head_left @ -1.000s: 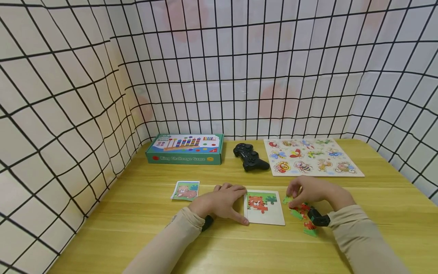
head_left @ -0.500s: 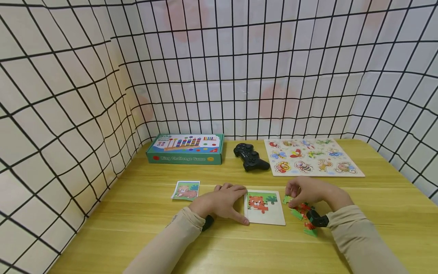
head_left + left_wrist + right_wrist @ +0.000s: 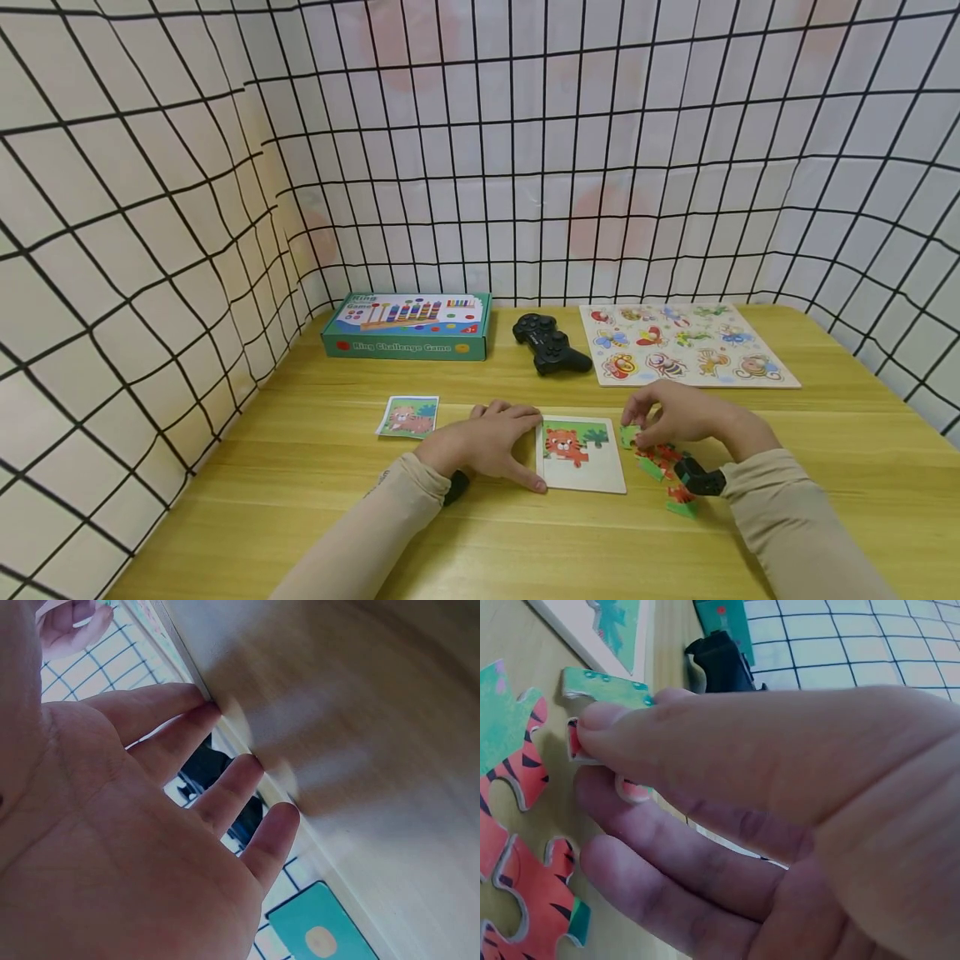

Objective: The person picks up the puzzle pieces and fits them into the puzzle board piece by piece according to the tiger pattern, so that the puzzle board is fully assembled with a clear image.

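My left hand [image 3: 483, 446] rests on the table, fingers spread, thumb and fingertips against the left side of a square puzzle board [image 3: 600, 475]. The left wrist view has those fingertips [image 3: 274, 821] down on the wood. A tiger's face [image 3: 562, 446] and a bush are fitted in the board's upper part. Right of the board, my right hand [image 3: 678, 412] pinches a green and red jigsaw piece [image 3: 611, 688] between thumb and fingers, partly covered by the thumb. Several loose tiger-striped pieces [image 3: 536, 889] lie beside and under this hand.
A small tiger picture card [image 3: 408, 417] lies left of my left hand. Further back are a green Ring Challenge Game box [image 3: 408, 346], a black game controller [image 3: 551, 346] and a wooden board with insect pictures [image 3: 686, 346]. Grid-patterned cloth walls [image 3: 540, 167] enclose the table.
My right hand has shifted slightly up and left, and more of the green jigsaw piece shows at its fingertips. My left hand and the board have stayed put.
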The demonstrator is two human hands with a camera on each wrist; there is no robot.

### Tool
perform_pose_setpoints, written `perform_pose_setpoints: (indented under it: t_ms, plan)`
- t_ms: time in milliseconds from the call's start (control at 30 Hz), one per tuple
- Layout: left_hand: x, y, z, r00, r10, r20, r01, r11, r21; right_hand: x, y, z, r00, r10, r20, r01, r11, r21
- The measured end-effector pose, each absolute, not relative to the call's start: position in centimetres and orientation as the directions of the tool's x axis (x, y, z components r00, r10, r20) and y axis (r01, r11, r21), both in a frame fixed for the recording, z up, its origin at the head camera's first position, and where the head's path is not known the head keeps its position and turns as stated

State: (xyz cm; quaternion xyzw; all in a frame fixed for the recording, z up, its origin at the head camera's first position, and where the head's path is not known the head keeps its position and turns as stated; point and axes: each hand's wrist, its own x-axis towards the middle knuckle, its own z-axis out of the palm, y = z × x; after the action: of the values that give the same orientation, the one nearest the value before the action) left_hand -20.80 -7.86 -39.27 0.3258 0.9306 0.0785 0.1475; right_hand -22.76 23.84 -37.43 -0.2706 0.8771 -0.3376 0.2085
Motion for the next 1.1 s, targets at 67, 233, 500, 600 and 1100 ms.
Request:
perform_pose_setpoints:
  t_ms: [67,233,500,600,1100]
  plan:
    - [-20.8,-7.9,-39.3,-0.745,0.629,-0.223,0.583,0.776,0.241,-22.7,23.9,-37.3,-0.761,-0.622,-0.183,-0.32,0.606,-0.729]
    - [-20.9,-7.9,-39.4,-0.744,0.631,-0.221,0.586,0.775,0.238,-22.7,24.0,-37.1,-0.754,-0.633,-0.173,-0.315,0.581,-0.75]
    - [-20.8,-7.8,-39.3,-0.742,0.633,-0.221,0.588,0.773,0.24,-22.9,23.6,-36.7,-0.763,-0.632,-0.136,-0.343,0.574,-0.743]
    - [-20.8,-7.9,-39.3,-0.742,0.632,-0.224,0.585,0.773,0.244,-22.7,23.0,-36.4,-0.747,-0.654,-0.122,-0.353,0.545,-0.76]
    - [-20.8,-7.7,-39.2,-0.741,0.63,-0.231,0.584,0.775,0.241,-22.1,19.2,-37.2,-0.691,-0.716,-0.097,-0.383,0.477,-0.791]
